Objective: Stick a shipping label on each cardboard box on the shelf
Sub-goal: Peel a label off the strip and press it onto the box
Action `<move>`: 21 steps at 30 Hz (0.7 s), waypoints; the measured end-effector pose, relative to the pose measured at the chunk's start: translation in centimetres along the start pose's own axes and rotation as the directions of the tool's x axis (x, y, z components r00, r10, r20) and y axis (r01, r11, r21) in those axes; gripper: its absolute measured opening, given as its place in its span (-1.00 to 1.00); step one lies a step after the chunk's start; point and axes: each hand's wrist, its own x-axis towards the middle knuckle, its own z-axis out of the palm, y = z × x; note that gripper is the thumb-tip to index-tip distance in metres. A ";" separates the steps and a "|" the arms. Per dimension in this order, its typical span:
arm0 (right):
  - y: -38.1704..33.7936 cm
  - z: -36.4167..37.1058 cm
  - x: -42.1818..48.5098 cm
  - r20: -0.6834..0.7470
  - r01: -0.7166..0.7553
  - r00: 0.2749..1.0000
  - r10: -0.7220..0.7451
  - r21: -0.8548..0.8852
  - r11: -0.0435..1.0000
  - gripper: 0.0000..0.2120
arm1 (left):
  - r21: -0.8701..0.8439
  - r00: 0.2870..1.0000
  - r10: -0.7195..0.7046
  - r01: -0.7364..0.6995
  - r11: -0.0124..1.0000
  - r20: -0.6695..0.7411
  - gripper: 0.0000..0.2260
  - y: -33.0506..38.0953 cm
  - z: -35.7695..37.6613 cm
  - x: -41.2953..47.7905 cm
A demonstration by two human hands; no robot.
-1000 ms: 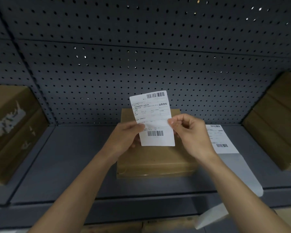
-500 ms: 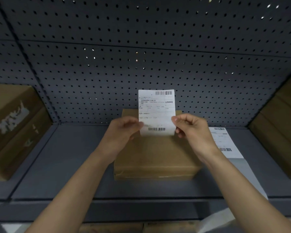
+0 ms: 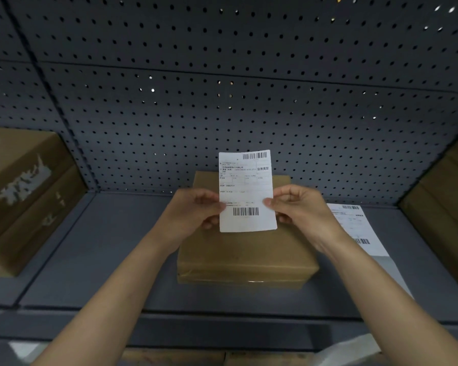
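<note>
A white shipping label (image 3: pixel 246 191) with two barcodes is held upright in front of me, above a flat cardboard box (image 3: pixel 246 257) in the middle of the grey shelf (image 3: pixel 103 260). My left hand (image 3: pixel 193 215) pinches the label's left edge and my right hand (image 3: pixel 299 210) pinches its right edge. The label hides part of the box's top. A strip of further labels (image 3: pixel 354 228) lies on the shelf right of the box and hangs over the front edge.
A larger cardboard box (image 3: pixel 24 196) with torn white label remains stands at the left. Another cardboard box (image 3: pixel 444 215) stands at the right edge. A dark pegboard wall (image 3: pixel 222 101) closes the back of the shelf.
The label has turned from tilted to straight upright and both hands have shifted slightly right, keeping hold of its side edges above the middle box.
</note>
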 end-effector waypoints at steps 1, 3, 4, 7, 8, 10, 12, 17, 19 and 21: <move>0.1 -0.1 0.0 0.009 -0.003 1.000 0.003 -0.015 1.000 -0.83 | 0.023 1.000 -0.005 0.005 1.000 0.004 -0.91 -0.1 0.1 0.1; 0.4 -0.2 0.1 0.018 -0.005 1.000 0.006 -0.049 0.999 -0.81 | 0.074 1.000 0.003 -0.003 0.997 -0.004 -0.92 -0.2 0.3 0.3; 0.6 -0.3 0.2 0.023 -0.005 1.000 0.007 -0.069 0.998 -0.80 | 0.092 1.000 0.010 -0.009 0.996 -0.008 -0.93 -0.3 0.4 0.4; 1.2 -0.2 0.3 0.036 -0.004 0.999 0.007 -0.100 0.995 -0.75 | 0.147 0.999 0.031 -0.029 0.989 -0.008 -0.92 -0.5 0.6 0.7; 1.3 -0.2 0.3 0.036 0.000 0.999 0.004 -0.102 0.995 -0.74 | 0.174 0.999 0.034 -0.032 0.984 -0.009 -0.92 -0.7 0.6 0.7; 1.5 0.0 0.3 0.042 0.018 0.999 -0.014 -0.107 0.994 -0.73 | 0.216 0.999 0.032 -0.029 0.976 -0.013 -0.89 -1.0 0.5 0.9; 1.6 0.1 0.3 0.051 0.033 0.998 -0.027 -0.111 0.993 -0.71 | 0.229 0.999 0.026 -0.021 0.973 -0.020 -0.86 -1.3 0.6 0.9; 2.1 0.0 0.5 0.049 0.040 0.998 -0.035 -0.119 0.992 -0.70 | 0.276 0.999 0.034 -0.027 0.961 -0.022 -0.80 -1.4 0.7 1.0; 2.3 0.0 0.5 0.047 0.050 0.998 -0.044 -0.131 0.990 -0.70 | 0.281 0.999 0.032 -0.026 0.959 -0.018 -0.79 -1.5 0.8 1.0; 2.4 -0.1 0.5 0.043 0.056 0.998 -0.050 -0.139 0.989 -0.69 | 0.284 0.999 0.032 -0.028 0.959 -0.012 -0.78 -1.5 0.8 1.0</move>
